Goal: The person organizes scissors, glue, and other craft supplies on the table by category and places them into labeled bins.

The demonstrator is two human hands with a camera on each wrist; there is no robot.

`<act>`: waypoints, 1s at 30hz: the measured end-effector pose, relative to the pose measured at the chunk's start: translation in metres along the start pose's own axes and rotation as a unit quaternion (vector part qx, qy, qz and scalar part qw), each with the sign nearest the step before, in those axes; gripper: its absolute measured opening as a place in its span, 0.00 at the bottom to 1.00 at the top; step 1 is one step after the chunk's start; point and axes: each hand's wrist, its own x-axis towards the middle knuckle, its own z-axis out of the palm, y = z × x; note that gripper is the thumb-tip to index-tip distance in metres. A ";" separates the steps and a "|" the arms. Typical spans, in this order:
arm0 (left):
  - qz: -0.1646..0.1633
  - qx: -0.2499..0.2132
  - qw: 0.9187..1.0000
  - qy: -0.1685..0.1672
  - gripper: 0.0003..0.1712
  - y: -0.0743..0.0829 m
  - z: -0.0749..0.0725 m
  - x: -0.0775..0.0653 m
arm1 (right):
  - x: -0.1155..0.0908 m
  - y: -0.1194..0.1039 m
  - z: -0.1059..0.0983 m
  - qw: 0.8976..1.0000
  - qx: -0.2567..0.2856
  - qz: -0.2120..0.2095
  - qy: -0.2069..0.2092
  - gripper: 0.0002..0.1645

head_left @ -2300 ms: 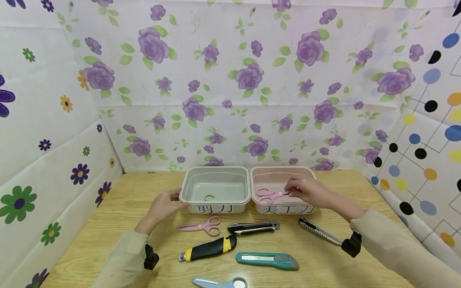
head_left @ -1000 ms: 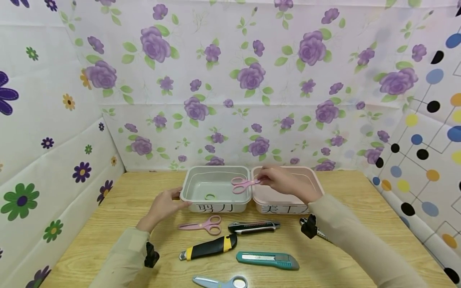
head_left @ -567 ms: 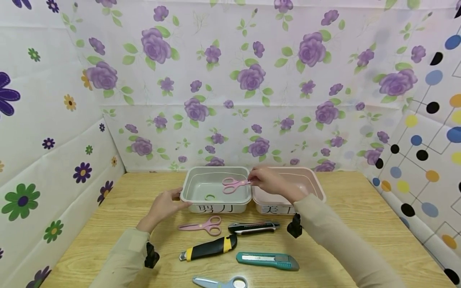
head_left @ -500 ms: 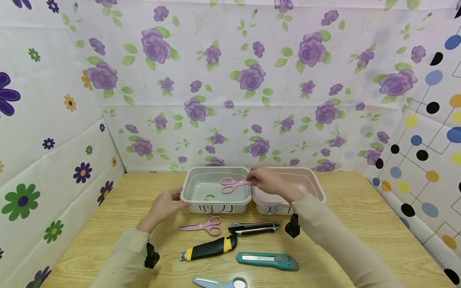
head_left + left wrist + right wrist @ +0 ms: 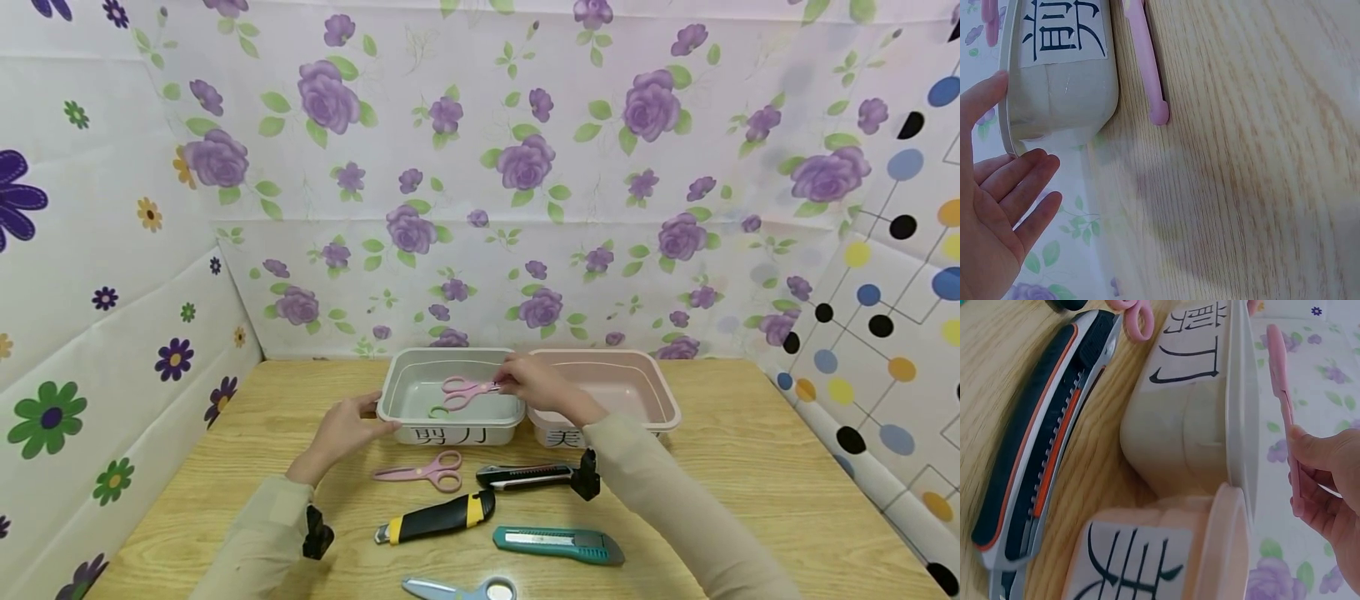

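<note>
My right hand [image 5: 534, 385] pinches pink scissors [image 5: 483, 388] by the blade end, handle rings pointing left. They hang over the grey bin [image 5: 510, 433], inside its rim outline in the head view. The right wrist view shows these scissors [image 5: 1277, 359] edge-on, thumb and fingers on either side. A green ring [image 5: 432, 409], like a scissor handle, shows inside the grey bin near its front wall. My left hand [image 5: 341, 437] rests at that bin's left front corner. In the left wrist view its thumb touches the rim [image 5: 1005, 125] and its loosely extended fingers lie along the end.
A pink bin [image 5: 645, 392] adjoins on the right. On the table in front lie pink scissors [image 5: 431, 472], a black-and-white utility knife [image 5: 525, 476], a black-and-yellow one [image 5: 435, 520], a teal one [image 5: 555, 543] and blue scissors [image 5: 442, 590]. Patterned cloth walls surround the table.
My right hand has carried the pink scissors leftward from over the pink bin to over the grey bin. The right forearm now covers the utility knife at the right. My left hand has stayed put.
</note>
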 end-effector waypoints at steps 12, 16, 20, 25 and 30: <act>-0.001 -0.004 1.000 0.001 0.43 -0.001 0.001 0.000 | 0.010 -0.004 0.018 1.000 0.005 0.002 0.011 0.06; -0.002 -0.003 1.000 0.000 0.43 -0.001 0.000 0.000 | 0.012 -0.006 0.020 1.000 -0.001 0.010 0.005 0.06; -0.001 -0.004 1.000 0.001 0.43 0.000 -0.001 -0.001 | 0.014 -0.007 0.024 1.000 -0.006 0.020 -0.002 0.07; 0.001 -0.005 1.000 0.002 0.43 0.000 0.000 -0.001 | 0.016 -0.010 0.028 1.000 -0.007 0.023 0.007 0.06; 0.004 -0.008 1.000 0.001 0.43 0.000 0.000 -0.001 | 0.017 -0.013 0.031 1.000 -0.016 0.018 0.015 0.06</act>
